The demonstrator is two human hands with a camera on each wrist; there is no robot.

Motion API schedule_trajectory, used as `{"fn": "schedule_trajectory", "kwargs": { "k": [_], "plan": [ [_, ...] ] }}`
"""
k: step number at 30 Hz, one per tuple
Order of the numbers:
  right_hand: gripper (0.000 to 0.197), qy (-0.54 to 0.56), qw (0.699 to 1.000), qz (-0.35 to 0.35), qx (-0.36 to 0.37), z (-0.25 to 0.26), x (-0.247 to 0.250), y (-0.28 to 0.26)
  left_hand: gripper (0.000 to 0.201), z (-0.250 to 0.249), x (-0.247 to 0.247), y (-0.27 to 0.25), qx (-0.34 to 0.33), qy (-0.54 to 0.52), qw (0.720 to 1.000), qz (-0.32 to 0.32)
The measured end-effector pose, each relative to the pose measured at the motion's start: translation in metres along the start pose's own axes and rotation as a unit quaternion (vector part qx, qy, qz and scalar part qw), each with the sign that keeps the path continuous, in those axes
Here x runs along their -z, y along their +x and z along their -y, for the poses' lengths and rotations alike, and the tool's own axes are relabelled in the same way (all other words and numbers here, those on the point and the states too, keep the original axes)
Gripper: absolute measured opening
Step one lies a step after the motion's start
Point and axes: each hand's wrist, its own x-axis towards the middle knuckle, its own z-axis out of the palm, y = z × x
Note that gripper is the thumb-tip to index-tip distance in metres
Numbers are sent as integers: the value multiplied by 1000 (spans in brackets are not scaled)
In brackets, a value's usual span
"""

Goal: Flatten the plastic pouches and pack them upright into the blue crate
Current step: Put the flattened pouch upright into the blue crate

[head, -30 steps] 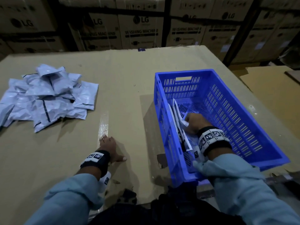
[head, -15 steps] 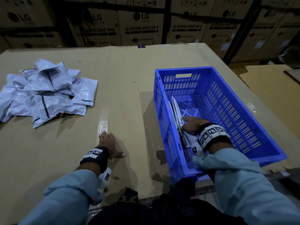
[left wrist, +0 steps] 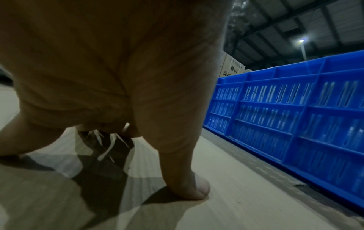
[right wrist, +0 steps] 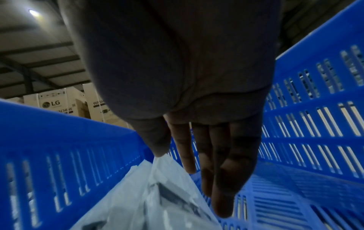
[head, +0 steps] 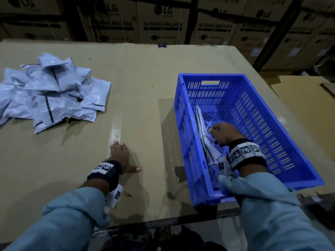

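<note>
The blue slotted crate [head: 268,124] stands on the right of the cardboard-covered table [head: 141,73]. A few grey pouches [head: 205,136] stand on edge along its left wall. My right hand [head: 220,134] is inside the crate beside them, fingers straight, its thumb side against the nearest pouch [right wrist: 157,186]. Several loose grey pouches [head: 49,91] lie heaped at the table's far left. My left hand [head: 120,154] rests flat on the table left of the crate [left wrist: 295,118], thumb [left wrist: 189,183] pressed on the cardboard and nothing in it.
Stacked washing-machine cartons [head: 163,20] line the back behind the table. A dark metal post [head: 275,33] rises at the back right. A second cardboard sheet [head: 308,105] lies to the right of the crate. The table's near edge runs just below my wrists.
My right hand has eased a little back from the pouches inside the crate. The left hand has stayed where it was on the table.
</note>
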Motion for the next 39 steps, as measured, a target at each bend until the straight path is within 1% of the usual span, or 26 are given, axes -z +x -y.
{"fn": "schedule_trajectory", "kwargs": {
  "k": [2, 5, 6, 8, 10, 11, 13, 14, 16, 19, 22, 24, 28, 34, 39],
  "plan": [
    [33, 16, 999, -29, -2, 2, 6, -4, 147, 3, 1, -4, -11, -11, 1000, -6],
    [39, 6, 996, -86, 20, 15, 23, -13, 142, 11, 10, -8, -32, -8, 999, -20],
    [38, 14, 994, -106, 30, 19, 29, -17, 136, 17, 11, -6, -41, -2, 999, -28],
    [36, 30, 989, -140, 44, 28, 40, -26, 118, 28, 17, -8, -63, 12, 997, -36],
    [34, 39, 984, -169, 48, 40, 51, -37, 98, 44, 20, -10, -79, 13, 996, -25],
    [34, 37, 981, -181, 51, 48, 56, -43, 91, 51, 22, -11, -82, 6, 996, -19],
    [34, 22, 977, -201, 62, 67, 66, -57, 82, 68, 24, -9, -94, -11, 995, -14],
    [35, 14, 975, -210, 69, 77, 69, -64, 80, 76, 25, -7, -98, -17, 995, -11],
    [36, 3, 970, -228, 80, 100, 73, -77, 82, 93, 26, -3, -106, -22, 994, -9],
    [36, -2, 963, -254, 85, 141, 67, -93, 84, 121, 29, -3, -114, -39, 993, -19],
    [36, -10, 963, -251, 100, 195, 43, -106, 79, 161, 32, -9, -120, -42, 992, -22],
    [36, -6, 967, -222, 127, 235, 16, -109, 81, 195, 30, -11, -121, -30, 992, -21],
    [32, 15, 974, -163, 159, 308, -51, -101, 88, 269, 30, -13, -107, -6, 993, -43],
    [29, 38, 985, -76, 148, 381, -151, -71, 92, 352, 42, -1, -95, -10, 994, -45],
    [32, 32, 989, -49, 137, 430, -215, -43, 95, 407, 35, 9, -89, -9, 994, -66]
  ]
}}
